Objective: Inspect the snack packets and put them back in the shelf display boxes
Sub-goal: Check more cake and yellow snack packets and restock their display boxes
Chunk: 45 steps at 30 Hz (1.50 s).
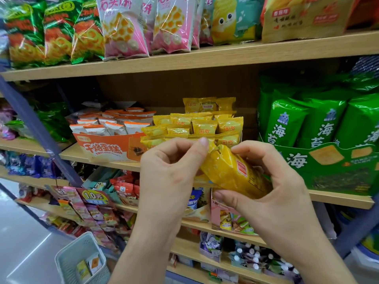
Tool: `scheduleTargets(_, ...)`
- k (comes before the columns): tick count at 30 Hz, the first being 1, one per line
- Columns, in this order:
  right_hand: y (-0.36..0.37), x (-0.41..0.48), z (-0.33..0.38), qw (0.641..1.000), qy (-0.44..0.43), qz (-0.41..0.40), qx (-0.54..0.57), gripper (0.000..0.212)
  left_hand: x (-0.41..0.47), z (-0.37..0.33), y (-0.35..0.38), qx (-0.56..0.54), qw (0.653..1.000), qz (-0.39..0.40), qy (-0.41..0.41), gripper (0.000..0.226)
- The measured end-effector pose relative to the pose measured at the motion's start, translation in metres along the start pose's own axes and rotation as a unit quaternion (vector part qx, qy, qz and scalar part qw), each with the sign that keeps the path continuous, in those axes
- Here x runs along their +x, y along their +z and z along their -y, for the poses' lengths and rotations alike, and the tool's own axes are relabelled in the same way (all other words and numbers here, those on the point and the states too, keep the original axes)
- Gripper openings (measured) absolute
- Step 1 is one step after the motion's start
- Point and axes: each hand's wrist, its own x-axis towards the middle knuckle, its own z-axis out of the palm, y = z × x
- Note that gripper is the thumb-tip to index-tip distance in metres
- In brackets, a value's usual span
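Inspection step is in hand: at centre frame the right hand (272, 181) cups a yellow snack packet (231, 173), fingers curled round its body with the thumb beneath, while the left hand (172, 171) pinches the packet's upper crimped end between thumb and forefinger. The packet is tilted, held just in front of the yellow display box (196, 128) on the middle shelf (106, 160). Judged next: turn it upright and slot it among the standing packets without toppling them.
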Motion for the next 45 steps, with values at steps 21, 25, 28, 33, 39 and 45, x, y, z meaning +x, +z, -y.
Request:
scheduleTargets(21,0.000,0.001,0.000,0.999,-0.012,0.043,0.025,0.058,-0.005,0.007,-0.027,-0.048,0.991,0.115,0.053,0.021)
scheduleTargets(25,0.008,0.002,0.004,0.998,-0.022,0.047,0.027,0.057,-0.011,0.007,-0.036,-0.002,0.992,0.122,0.035,0.047)
scheduleTargets(28,0.019,0.004,0.007,0.998,-0.028,0.052,0.018,0.055,-0.016,0.006,-0.042,0.018,0.992,0.127,0.013,0.052)
scheduleTargets(33,0.039,0.010,0.014,0.989,0.008,0.150,0.006,0.056,-0.022,0.000,-0.065,0.008,0.999,-0.026,0.038,0.041)
scheduleTargets(39,0.071,0.021,0.025,0.960,0.024,0.276,-0.043,0.059,-0.022,-0.003,-0.127,-0.088,0.978,-0.187,0.034,0.033)
scheduleTargets(45,0.134,0.021,0.045,0.983,-0.014,0.181,-0.030,0.062,-0.032,0.021,-0.194,0.188,0.934,-0.300,0.053,0.065)
